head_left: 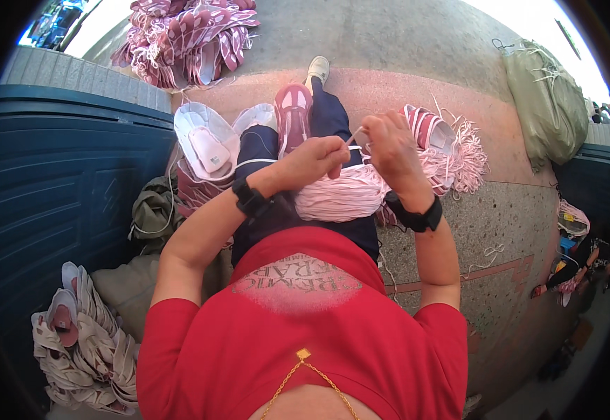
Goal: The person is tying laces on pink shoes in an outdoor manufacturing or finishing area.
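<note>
Over my lap, my left hand (312,161) is closed in a pinch on one end of a short pale stretch of shoelace (353,137). My right hand (391,150), raised a little to the right, has its fingers closed on the same lace. Just beyond my left hand, a dusty-pink shoe upper (293,112) lies lengthwise along my legs with its toe pointing away. Across my thighs, beneath both hands, rests a thick bundle of pale pink shoelaces (340,196). My fingers partly hide how the lace runs.
White-lined shoe uppers (207,143) are stacked left of my knee. A striped pink upper (431,133) and loose lace ends (467,157) sit at the right. A large pile of pink uppers (193,38), beige uppers (81,343), a green sack (546,101) and a blue door (67,182) surround me.
</note>
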A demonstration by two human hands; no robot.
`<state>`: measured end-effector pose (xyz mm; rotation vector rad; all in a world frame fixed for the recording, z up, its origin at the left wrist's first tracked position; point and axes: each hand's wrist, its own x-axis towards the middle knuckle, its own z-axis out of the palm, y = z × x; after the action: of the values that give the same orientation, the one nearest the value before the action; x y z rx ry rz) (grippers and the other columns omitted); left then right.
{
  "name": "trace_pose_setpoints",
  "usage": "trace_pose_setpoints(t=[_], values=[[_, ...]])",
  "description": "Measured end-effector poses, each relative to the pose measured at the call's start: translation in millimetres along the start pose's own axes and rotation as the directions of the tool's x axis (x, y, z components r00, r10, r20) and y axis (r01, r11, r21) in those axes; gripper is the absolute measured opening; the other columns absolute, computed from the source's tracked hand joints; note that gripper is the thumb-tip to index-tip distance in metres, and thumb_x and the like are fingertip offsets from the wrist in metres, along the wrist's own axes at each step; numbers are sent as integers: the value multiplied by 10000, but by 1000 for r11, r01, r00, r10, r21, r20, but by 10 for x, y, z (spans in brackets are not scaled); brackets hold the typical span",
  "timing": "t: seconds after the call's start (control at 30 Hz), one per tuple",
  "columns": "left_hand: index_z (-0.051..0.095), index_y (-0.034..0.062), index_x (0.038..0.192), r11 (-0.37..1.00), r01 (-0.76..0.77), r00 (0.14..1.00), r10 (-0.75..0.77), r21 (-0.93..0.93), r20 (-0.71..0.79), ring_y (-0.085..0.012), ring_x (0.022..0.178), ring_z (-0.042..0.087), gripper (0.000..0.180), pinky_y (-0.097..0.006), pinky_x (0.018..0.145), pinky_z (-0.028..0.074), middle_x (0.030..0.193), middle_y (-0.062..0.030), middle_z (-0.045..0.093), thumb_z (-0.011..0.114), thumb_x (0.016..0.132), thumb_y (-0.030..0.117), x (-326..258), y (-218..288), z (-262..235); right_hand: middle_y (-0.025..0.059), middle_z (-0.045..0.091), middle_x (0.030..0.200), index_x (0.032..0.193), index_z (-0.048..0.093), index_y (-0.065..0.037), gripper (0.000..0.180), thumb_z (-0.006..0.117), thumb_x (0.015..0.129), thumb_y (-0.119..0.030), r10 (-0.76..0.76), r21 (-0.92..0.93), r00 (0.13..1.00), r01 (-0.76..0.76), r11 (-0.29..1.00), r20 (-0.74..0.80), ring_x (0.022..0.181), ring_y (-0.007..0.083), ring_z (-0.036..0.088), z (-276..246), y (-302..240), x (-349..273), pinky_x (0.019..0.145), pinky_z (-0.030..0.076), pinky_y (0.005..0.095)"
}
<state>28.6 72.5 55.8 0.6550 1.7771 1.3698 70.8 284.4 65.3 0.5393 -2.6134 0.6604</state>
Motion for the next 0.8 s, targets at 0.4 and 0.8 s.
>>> trace_pose_setpoints(t=[0.4,0.8], values=[[695,-3,956,943,330,932,-333,-45,-146,-54,625,495,218,-229,572,421,704,44,553,621,991,199,-629,-509,-487,166,622,906,1024,605,-13,105,583,931,-57,401,-346,806,-262,901,435,846,371,608,-203,422,-1032,787,495,446],[628,72,979,814,380,890,-451,-439,-65,-65,610,600,197,-200,502,432,779,-36,648,546,1013,248,-559,-908,-356,43,611,720,982,617,-5,315,498,1039,-291,225,620,628,-776,116,745,634,146,551,1413,-631,-358,597,457,305]])
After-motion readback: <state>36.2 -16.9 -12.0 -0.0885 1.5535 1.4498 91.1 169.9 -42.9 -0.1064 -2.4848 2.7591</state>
